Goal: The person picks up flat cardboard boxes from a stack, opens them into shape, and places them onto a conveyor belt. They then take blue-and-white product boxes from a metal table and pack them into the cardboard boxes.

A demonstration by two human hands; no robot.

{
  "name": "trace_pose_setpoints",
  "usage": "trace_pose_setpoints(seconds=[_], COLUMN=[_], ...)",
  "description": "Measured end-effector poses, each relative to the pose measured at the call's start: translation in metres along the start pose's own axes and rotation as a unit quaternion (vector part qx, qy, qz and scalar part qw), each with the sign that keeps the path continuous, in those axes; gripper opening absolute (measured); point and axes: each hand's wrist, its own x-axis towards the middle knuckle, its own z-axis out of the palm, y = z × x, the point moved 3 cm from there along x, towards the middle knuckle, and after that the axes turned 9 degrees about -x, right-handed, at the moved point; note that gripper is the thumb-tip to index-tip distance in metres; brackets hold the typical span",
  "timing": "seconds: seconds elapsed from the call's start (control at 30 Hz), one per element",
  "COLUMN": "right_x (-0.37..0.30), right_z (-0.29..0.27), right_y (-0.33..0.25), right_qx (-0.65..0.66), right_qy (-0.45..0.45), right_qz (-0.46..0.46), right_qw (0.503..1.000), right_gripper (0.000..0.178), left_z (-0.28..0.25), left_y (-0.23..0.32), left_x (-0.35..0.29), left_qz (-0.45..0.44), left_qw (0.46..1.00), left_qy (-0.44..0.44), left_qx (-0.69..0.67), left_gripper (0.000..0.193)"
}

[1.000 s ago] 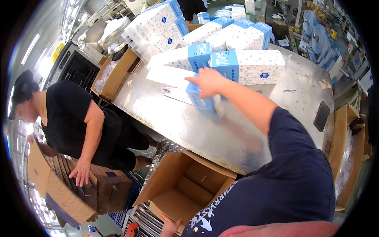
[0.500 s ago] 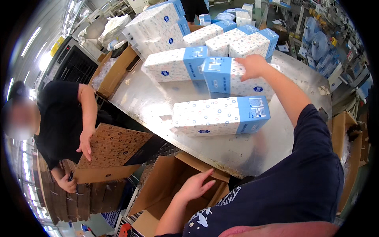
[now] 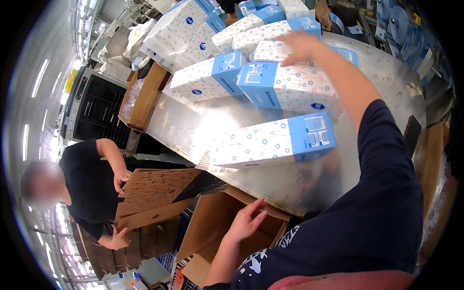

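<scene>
My right hand [image 3: 305, 48] reaches over the far side of the metal table, its fingers spread and slightly blurred. Below it lies a white-and-blue box-shaped pack [image 3: 268, 51]; I cannot tell whether the fingers touch it. In front of that pack stands another white-and-blue pack [image 3: 304, 89], under my wrist. A third pack [image 3: 263, 140] lies closer to me, with its blue end to the right. My left hand [image 3: 245, 223] hovers with parted fingers and holds nothing. Under it is an open cardboard carton [image 3: 209, 220] below the table edge.
More such packs [image 3: 193, 79] crowd the back of the metal table [image 3: 338, 179], with a tall stack [image 3: 179, 36] at the far left. On the left a co-worker [image 3: 92, 179] holds a printed cardboard carton [image 3: 159, 191]. Another open box [image 3: 147, 96] stands by the table's left edge.
My right hand has moved off the near pack toward the one behind it. My left hand stays over the carton. The co-worker's printed carton has opened slightly, and the whole view has shifted.
</scene>
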Motion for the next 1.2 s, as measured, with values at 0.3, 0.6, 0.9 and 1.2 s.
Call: trace_pose_setpoints(seconds=[0.3, 0.6, 0.9, 1.2], right_x=[-0.066, -0.238, -0.27, -0.299], right_z=[0.009, 0.092, -0.041, -0.103], right_y=[-0.042, -0.063, -0.113, -0.203], right_qx=[0.216, 0.627, 0.774, 0.835], right_qy=[-0.276, -0.3, -0.241, -0.119], right_qz=[-0.015, 0.063, 0.02, -0.083], right_qw=[0.937, 0.716, 0.585, 0.532], right_gripper=[0.087, 0.066, 0.059, 0.059], left_z=[-0.019, -0.027, -0.002, -0.033], left_y=[0.056, -0.021, 0.017, 0.03], left_x=[0.127, 0.036, -0.046, -0.159], left_qz=[0.048, -0.079, 0.185, 0.323], left_qw=[0.917, 0.893, 0.922, 0.936], left_qy=[0.214, 0.07, 0.017, 0.137], left_qx=[-0.334, -0.438, -0.339, -0.039], left_gripper=[0.076, 0.073, 0.069, 0.05])
